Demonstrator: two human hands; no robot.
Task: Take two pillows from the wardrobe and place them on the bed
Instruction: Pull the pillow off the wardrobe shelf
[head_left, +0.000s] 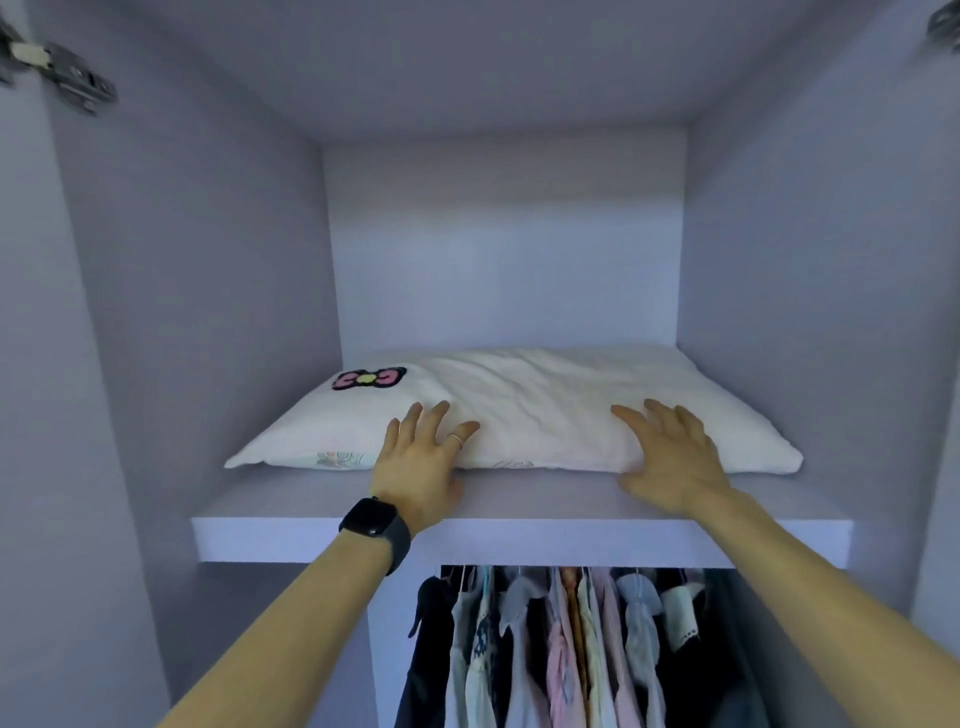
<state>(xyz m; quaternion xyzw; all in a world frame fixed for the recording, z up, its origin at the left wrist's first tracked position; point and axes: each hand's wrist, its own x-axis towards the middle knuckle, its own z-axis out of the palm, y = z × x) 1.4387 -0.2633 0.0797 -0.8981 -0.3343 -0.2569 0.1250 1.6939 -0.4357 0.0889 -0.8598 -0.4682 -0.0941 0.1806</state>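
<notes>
— Pale lilac wardrobe (779, 234), upper shelf (519, 535) at chest of view. Lying flat on it: white crumpled fabric pillow (530, 405) with pink bow patch (370, 378).
— Hands?
— Left hand (421, 457), fingers spread, resting on pillow's near edge, bow patch just beyond fingertips. Black wrist watch (376, 525) behind.
— Right?
— Right hand (670, 457), fingers splayed, pressed on same edge. Nothing clamped. Hanging clothes (561, 649) below both wrists.

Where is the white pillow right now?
The white pillow lies on the wardrobe shelf above the hanging clothes, under the left hand and right hand.
</notes>
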